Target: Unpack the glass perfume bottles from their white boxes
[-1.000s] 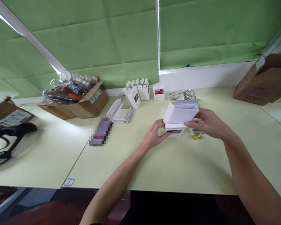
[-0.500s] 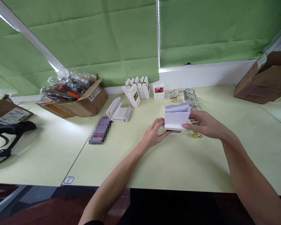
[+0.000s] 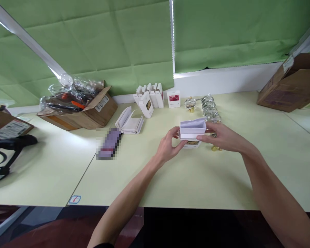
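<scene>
Near the middle of the frame, the left hand [image 3: 169,146] and the right hand [image 3: 222,137] grip opposite sides of a folded white card insert [image 3: 192,127], its lower edge at the top of a small white carton [image 3: 192,144] on the worktop [image 3: 212,179]. The hands are apart, with the insert between them. Glass knobs [image 3: 209,108] stand just beyond the right hand, and more white cartons [image 3: 150,98] stand upper centre.
</scene>
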Demonstrator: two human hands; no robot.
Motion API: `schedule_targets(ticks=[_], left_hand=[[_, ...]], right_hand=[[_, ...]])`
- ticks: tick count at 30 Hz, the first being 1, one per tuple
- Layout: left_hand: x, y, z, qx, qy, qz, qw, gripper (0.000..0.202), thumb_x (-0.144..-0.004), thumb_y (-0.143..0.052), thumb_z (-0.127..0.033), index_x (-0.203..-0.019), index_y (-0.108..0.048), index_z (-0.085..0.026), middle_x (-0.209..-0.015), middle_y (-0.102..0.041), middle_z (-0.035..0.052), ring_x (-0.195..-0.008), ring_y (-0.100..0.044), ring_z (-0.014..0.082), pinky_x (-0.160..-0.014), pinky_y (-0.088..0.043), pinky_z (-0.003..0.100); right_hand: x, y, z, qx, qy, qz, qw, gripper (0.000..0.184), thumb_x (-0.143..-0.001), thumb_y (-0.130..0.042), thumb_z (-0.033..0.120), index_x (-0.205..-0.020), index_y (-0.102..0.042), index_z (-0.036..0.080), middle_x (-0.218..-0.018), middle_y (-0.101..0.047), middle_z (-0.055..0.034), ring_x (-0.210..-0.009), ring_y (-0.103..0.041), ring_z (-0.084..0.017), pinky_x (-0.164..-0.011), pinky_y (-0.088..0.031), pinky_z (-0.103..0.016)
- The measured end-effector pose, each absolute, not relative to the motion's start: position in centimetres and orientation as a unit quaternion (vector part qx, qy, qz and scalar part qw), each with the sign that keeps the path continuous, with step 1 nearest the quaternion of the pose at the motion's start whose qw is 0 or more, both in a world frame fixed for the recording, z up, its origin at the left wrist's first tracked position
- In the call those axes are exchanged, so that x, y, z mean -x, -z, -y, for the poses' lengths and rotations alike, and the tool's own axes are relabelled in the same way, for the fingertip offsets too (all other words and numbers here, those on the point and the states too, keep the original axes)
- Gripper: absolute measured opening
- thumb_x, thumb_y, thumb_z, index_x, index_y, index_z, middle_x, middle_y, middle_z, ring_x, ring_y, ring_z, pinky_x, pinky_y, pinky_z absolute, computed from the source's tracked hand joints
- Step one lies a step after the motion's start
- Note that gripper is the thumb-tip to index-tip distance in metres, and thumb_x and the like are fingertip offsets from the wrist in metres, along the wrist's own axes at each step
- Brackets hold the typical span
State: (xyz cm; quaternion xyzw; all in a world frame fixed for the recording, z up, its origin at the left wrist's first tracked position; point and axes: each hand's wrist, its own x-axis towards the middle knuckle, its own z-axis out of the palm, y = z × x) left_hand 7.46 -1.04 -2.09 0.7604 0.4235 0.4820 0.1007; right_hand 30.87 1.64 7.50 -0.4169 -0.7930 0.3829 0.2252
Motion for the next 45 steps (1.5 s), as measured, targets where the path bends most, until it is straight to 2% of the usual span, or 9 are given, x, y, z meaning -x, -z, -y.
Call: schedule_targets(ticks=[4, 10, 17, 23, 27, 32, 36, 42, 45], left_hand=[[-7.5, 2.0, 1.1, -0.760, -0.481, -0.425, 0.102, 0.056, -0.093, -0.063, -0.039, -0.139, -0.035, -0.024, -0.122, -0.064, 0.0106, -0.092, -0.071, 0.0172, -0.080, -0.061, 0.033], [-7.5, 2.0, 1.1, -0.767, -0.495, -0.404, 0.066, 0.061, -0.092, -0.065, -0.032, -0.142, -0.029, -0.027, -0.128, -0.061, 0.0113, -0.090, -0.071, 0.0155, -0.079, -0.062, 0.033], [-7.5, 1.1, 1.3, -0.800, -0.446, -0.401, -0.001, 0.041, -0.095, -0.060, -0.030, -0.133, -0.047, -0.026, -0.128, -0.061, 0.0108, -0.115, -0.064, 0.0206, -0.079, -0.062, 0.029], [-7.5, 1.3, 1.3, -0.791, -0.449, -0.415, -0.001, 0.041, -0.093, -0.062, -0.030, -0.131, -0.047, -0.025, -0.119, -0.065, 0.0086, -0.099, -0.069, 0.0175, -0.073, -0.060, 0.027], [-7.2, 1.2, 1.2, -0.798, -0.428, -0.423, -0.039, 0.033, -0.093, -0.058, -0.026, -0.126, -0.053, -0.026, -0.120, -0.064, 0.0090, -0.097, -0.068, 0.0169, -0.066, -0.058, 0.024], [-7.3, 0.8, 1.6, -0.810, -0.412, -0.414, -0.061, 0.034, -0.095, -0.059, -0.034, -0.128, -0.055, -0.028, -0.131, -0.059, 0.0107, -0.072, -0.066, 0.0104, -0.061, -0.057, 0.024], [-7.4, 0.4, 1.8, -0.806, -0.451, -0.383, 0.026, 0.045, -0.087, -0.070, -0.046, -0.123, -0.055, -0.024, -0.138, -0.054, 0.0135, -0.075, -0.066, 0.0100, -0.062, -0.061, 0.024], [-7.5, 0.2, 2.0, -0.791, -0.460, -0.386, 0.114, 0.031, -0.090, -0.067, -0.038, -0.112, -0.052, -0.022, -0.148, -0.045, 0.0161, -0.069, -0.062, 0.0050, -0.056, -0.060, 0.021], [-7.4, -0.2, 2.0, -0.811, -0.429, -0.384, 0.106, 0.031, -0.092, -0.063, -0.038, -0.115, -0.050, -0.023, -0.147, -0.045, 0.0161, -0.071, -0.063, 0.0064, -0.056, -0.058, 0.022]], right_hand=[[-30.5, -7.3, -1.6, 0.430, -0.369, 0.762, 0.313, 0.042, -0.091, -0.057, 0.054, -0.119, -0.070, 0.026, -0.116, -0.074, -0.0056, -0.100, -0.070, -0.025, -0.086, -0.056, -0.039], [-29.5, -6.6, -1.6, 0.436, -0.334, 0.758, 0.351, 0.030, -0.092, -0.057, 0.045, -0.104, -0.072, 0.022, -0.108, -0.075, -0.0068, -0.096, -0.070, -0.024, -0.084, -0.057, -0.039], [-29.6, -6.4, -1.2, 0.367, -0.211, 0.843, 0.332, 0.019, -0.091, -0.064, 0.037, -0.101, -0.072, 0.024, -0.111, -0.073, -0.0060, -0.107, -0.065, -0.026, -0.092, -0.049, -0.042], [-29.6, -7.1, -0.8, 0.324, -0.157, 0.867, 0.345, 0.014, -0.089, -0.066, 0.038, -0.087, -0.070, 0.025, -0.094, -0.069, -0.0057, -0.091, -0.063, -0.024, -0.084, -0.047, -0.042], [-29.5, -7.3, -0.4, 0.334, -0.205, 0.875, 0.284, 0.026, -0.093, -0.060, 0.043, -0.078, -0.069, 0.025, -0.087, -0.069, -0.0042, -0.086, -0.063, -0.023, -0.077, -0.048, -0.039], [-28.5, -5.8, -0.6, 0.350, -0.176, 0.872, 0.295, 0.024, -0.098, -0.052, 0.033, -0.098, -0.074, 0.025, -0.106, -0.071, -0.0069, -0.100, -0.065, -0.026, -0.084, -0.051, -0.043], [-27.8, -5.1, -0.7, 0.332, -0.172, 0.879, 0.294, 0.033, -0.099, -0.043, 0.024, -0.112, -0.073, 0.029, -0.127, -0.066, -0.0059, -0.118, -0.060, -0.029, -0.097, -0.050, -0.048], [-27.5, -5.1, -0.1, 0.336, -0.220, 0.884, 0.241, 0.032, -0.098, -0.051, 0.046, -0.114, -0.074, 0.030, -0.153, -0.048, -0.0040, -0.147, -0.035, -0.033, -0.114, -0.038, -0.056], [-27.2, -4.6, -0.2, 0.341, -0.203, 0.884, 0.247, 0.028, -0.093, -0.060, 0.047, -0.106, -0.076, 0.028, -0.153, -0.048, -0.0063, -0.147, -0.035, -0.035, -0.114, -0.039, -0.057]])
